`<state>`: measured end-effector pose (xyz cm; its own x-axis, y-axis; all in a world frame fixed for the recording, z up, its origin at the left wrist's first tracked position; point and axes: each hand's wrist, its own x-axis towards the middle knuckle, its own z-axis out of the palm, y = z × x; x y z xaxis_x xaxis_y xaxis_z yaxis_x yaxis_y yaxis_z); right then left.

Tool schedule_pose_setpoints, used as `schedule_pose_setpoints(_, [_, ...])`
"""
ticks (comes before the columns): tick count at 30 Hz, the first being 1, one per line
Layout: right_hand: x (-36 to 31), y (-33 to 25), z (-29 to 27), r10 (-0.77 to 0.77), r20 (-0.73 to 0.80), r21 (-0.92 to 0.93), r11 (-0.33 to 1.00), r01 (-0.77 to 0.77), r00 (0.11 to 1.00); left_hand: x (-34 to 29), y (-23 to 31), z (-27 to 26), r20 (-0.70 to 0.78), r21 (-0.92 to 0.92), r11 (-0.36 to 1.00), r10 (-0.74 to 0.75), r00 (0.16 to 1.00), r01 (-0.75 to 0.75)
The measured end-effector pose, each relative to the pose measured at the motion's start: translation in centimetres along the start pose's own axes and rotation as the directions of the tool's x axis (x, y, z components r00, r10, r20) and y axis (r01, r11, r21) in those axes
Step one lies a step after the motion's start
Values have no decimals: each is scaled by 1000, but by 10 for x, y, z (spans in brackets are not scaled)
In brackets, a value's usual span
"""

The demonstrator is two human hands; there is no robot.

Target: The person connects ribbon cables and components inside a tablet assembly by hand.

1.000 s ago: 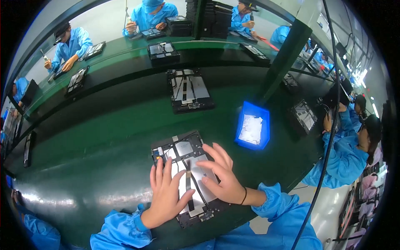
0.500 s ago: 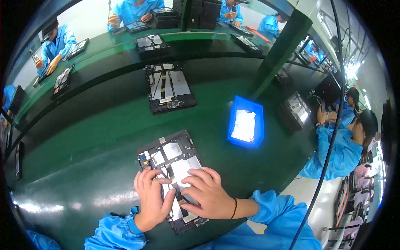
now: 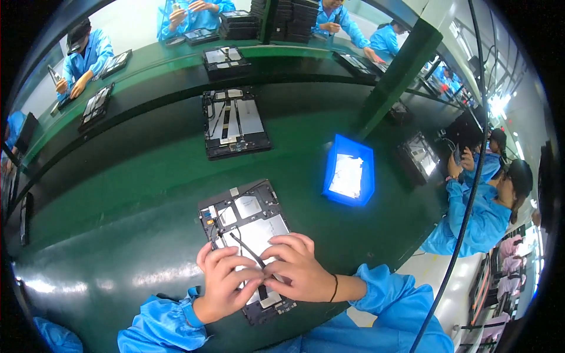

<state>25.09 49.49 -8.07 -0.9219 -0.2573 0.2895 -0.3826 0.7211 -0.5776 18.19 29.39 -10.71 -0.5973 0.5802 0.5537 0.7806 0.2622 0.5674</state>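
Observation:
An opened tablet, its silver battery plates and small circuit parts bare, lies on the green table right in front of me. Over its lower half my left hand and my right hand meet at the fingertips, closed in a pinch. A narrow black ribbon cable runs up and left out from between the fingers, seemingly raised off the silver plate. The fingers cover the exact grip point. My right wrist wears a thin dark band.
Beyond it lies a second opened tablet. To the right stands a blue bin holding white pieces, and past it a stack of tablets. A green post rises at the back right. Co-workers in blue sit around the table; a black cable hangs at right.
Both hands have drawn together from lying spread on the tablet into a joint pinch. The black ribbon cable now sticks out up-left of the fingers.

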Motion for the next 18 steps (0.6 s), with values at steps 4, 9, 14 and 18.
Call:
schedule_pose_setpoints(4, [0, 3, -7, -27, -8, 6, 1000, 27, 1000, -6, 2, 1, -62, 143, 958, 258, 964, -248])
schedule_pose_setpoints(9, [0, 9, -13, -98, 131, 270, 961, 59, 987, -2, -1, -5, -17, 328, 769, 585, 811, -548])
schedule_pose_setpoints(14, [0, 5, -13, -60, 133, 257, 966, 24, 989, 1, -3, -17, 107, 316, 663, 686, 720, -679])
schedule_pose_setpoints(18, [-2, 6, -9, -89, 133, 262, 964, 51, 987, -1, -2, -18, 134, 264, 620, 735, 665, -739])
